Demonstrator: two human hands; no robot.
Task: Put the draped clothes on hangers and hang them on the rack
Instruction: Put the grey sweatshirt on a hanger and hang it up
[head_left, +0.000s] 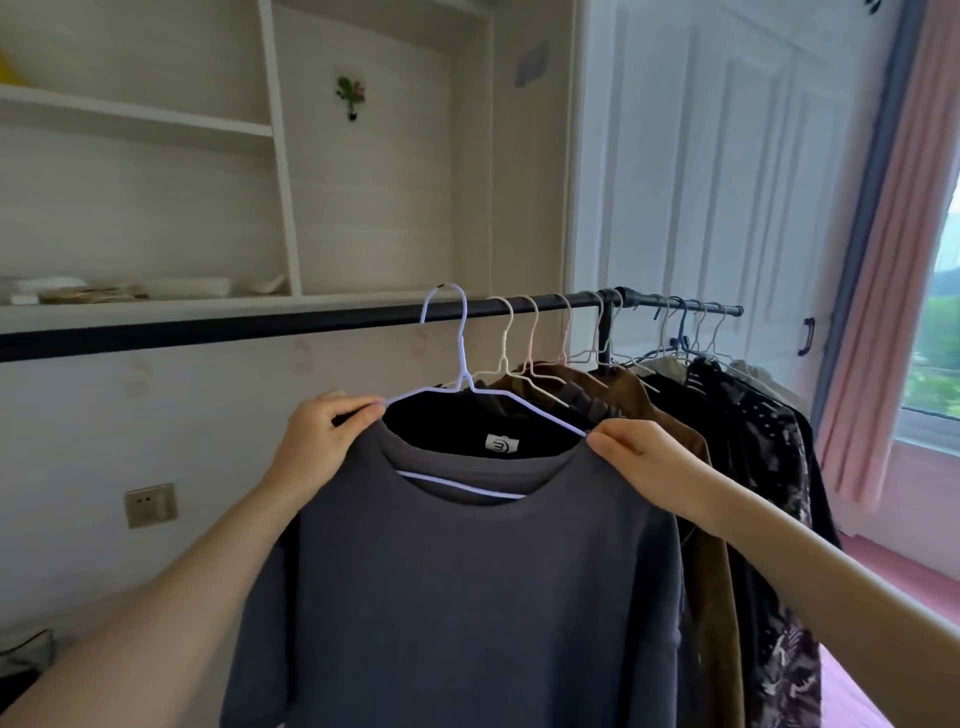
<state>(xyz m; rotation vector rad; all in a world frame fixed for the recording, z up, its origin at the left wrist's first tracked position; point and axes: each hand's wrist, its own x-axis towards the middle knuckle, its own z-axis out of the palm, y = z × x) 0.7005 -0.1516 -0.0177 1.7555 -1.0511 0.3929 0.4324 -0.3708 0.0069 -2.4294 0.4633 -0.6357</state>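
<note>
While the dark grey sweatshirt (467, 587) hangs on a pale blue wire hanger (464, 364), both hands hold it up by the shoulders just below the black rack rail (260, 330). To the left of the sweatshirt, on the wall under the rail, sits a beige wall socket (150, 505), and above the rail a white built-in shelf unit (280, 156) holds some folded pale items on its lowest board. The left hand (322, 441) pinches the sweatshirt's left shoulder together with the hanger's arm, its fingers curled over the fabric. The hanger's hook rises over the rail at its top, though I cannot tell whether it rests on the rail or sits just in front of it. A white label shows inside the sweatshirt's neckline, and the hanger's lower bar crosses the front of the collar. The right hand (639, 452) pinches the other shoulder and the hanger's other end between thumb and fingers. Right of the sweatshirt, further along the rail, a row of pale wire hangers (524, 338) carries a brown jacket (670, 431) and then dark patterned garments (748, 431), hanging close together. Beyond the rail's far end stand white panelled doors (727, 182), then a pink curtain (893, 260) beside a window
</note>
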